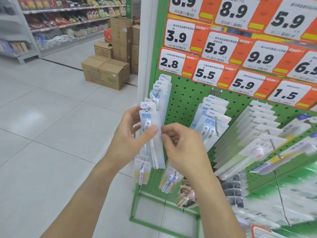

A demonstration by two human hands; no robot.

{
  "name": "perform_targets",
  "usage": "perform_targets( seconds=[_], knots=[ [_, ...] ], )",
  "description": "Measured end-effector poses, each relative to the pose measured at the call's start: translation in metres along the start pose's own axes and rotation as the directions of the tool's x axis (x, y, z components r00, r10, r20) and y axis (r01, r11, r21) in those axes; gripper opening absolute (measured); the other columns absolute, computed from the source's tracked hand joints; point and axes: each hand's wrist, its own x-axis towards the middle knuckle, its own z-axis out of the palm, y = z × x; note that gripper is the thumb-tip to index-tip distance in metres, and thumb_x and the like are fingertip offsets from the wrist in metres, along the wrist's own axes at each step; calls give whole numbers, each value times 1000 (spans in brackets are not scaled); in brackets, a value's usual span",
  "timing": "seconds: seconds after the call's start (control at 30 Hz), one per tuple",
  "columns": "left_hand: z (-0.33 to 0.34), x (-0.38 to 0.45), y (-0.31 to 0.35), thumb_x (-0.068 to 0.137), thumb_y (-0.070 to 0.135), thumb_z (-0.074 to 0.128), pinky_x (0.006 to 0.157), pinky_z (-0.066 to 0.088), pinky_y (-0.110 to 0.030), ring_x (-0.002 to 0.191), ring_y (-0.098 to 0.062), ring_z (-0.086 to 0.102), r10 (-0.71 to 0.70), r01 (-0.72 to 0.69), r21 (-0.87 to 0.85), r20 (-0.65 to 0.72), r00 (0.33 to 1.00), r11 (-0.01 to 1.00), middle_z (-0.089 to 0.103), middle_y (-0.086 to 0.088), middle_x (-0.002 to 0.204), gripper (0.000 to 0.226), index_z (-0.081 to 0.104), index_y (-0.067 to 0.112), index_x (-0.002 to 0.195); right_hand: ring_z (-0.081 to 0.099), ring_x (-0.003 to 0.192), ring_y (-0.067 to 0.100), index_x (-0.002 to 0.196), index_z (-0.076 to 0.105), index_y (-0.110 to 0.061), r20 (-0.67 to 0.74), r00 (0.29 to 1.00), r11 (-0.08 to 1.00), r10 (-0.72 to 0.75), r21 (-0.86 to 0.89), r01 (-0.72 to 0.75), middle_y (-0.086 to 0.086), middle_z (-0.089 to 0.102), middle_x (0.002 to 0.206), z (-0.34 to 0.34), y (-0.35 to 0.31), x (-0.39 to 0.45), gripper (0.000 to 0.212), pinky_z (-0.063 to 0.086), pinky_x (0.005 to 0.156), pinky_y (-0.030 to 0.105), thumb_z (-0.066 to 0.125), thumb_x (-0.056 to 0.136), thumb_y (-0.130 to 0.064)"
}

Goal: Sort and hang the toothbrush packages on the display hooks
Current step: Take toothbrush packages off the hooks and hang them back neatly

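A pale blue toothbrush package (151,127) hangs at the tip of the leftmost hook (147,109) of the green pegboard (185,103). My left hand (130,136) grips this package, thumb across its front. My right hand (181,148) pinches its right edge with curled fingers. Behind it more packages of the same kind (162,90) hang on the same hook. A second row of twin-brush packages (212,121) fills the hook to the right.
Long white and green toothbrush packs (253,134) hang on hooks at the right. Small purple brush packs (142,170) hang below my hands. Orange price tags (205,48) cover the upper board. Cardboard boxes (106,71) stand on the tiled floor at the left.
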Motion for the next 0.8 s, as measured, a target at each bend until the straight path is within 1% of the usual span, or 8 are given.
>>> perform_targets(
  seconds=[0.13, 0.23, 0.33, 0.4, 0.47, 0.53, 0.67, 0.8],
  knots=[
    [3, 4, 1, 81, 31, 76, 106, 48, -38, 117, -10, 64, -14, 14, 18, 8, 1000, 1000, 66, 14, 126, 56, 51, 28, 131, 66, 93, -1, 117, 68, -21, -119, 993, 1000, -13, -3, 13, -11, 73, 101, -12, -6, 14, 25, 55, 87, 24, 53, 100, -9],
    [4, 7, 2, 81, 33, 75, 99, 50, -34, 113, -10, 65, -14, 13, 34, 1, 1000, 999, 68, 12, 122, 52, 52, 32, 128, 66, 102, 8, 123, 63, -19, -209, 977, 998, -46, 34, 55, -7, 69, 109, -10, -18, 31, 28, 56, 92, 36, 49, 101, -7],
    [4, 8, 3, 82, 34, 74, 95, 51, -34, 110, -10, 67, -14, 14, 28, -2, 1000, 1000, 69, 10, 119, 53, 51, 31, 130, 63, 105, 9, 123, 63, -16, -319, 943, 993, -95, 30, 110, -5, 68, 113, -8, -32, 53, 28, 52, 95, 32, 51, 100, -7],
    [3, 8, 4, 81, 39, 76, 99, 51, -38, 114, -12, 65, -4, 5, 45, -9, 1000, 999, 67, 10, 123, 58, 50, 30, 132, 63, 103, 9, 123, 64, -15, -358, 927, 992, -111, 18, 125, -3, 68, 112, -6, -37, 68, 28, 50, 95, 30, 54, 98, -6],
    [3, 10, 6, 79, 43, 77, 104, 48, -39, 123, -14, 61, 10, -10, 55, -11, 1000, 998, 64, 10, 130, 64, 49, 30, 135, 63, 99, 12, 121, 65, -15, -334, 936, 994, -107, -1, 113, -2, 68, 108, -3, -39, 82, 25, 51, 94, 33, 59, 96, -10],
    [4, 12, 8, 81, 39, 77, 101, 49, -33, 122, -13, 60, 13, -12, 55, -7, 1000, 998, 63, 10, 130, 65, 47, 27, 138, 64, 94, 12, 115, 67, -16, -285, 955, 997, -79, -15, 78, -5, 69, 100, -1, -38, 93, 19, 52, 91, 34, 64, 96, -17],
    [8, 13, 13, 83, 38, 77, 92, 49, -21, 113, -9, 63, 19, -18, 70, -18, 1000, 997, 65, 11, 123, 60, 49, 28, 135, 59, 71, -2, 97, 72, -18, -287, 956, 998, -67, -6, 68, -18, 62, 75, -2, -33, 97, 5, 48, 75, 22, 68, 94, -18],
    [8, 12, 12, 82, 37, 72, 102, 47, -29, 116, -11, 62, 22, -19, 87, -31, 999, 996, 65, 12, 124, 58, 49, 28, 134, 66, 78, 9, 96, 74, -17, -344, 932, 993, -118, -26, 116, -9, 71, 83, -4, -36, 92, 8, 54, 81, 30, 68, 93, -13]
  ],
)
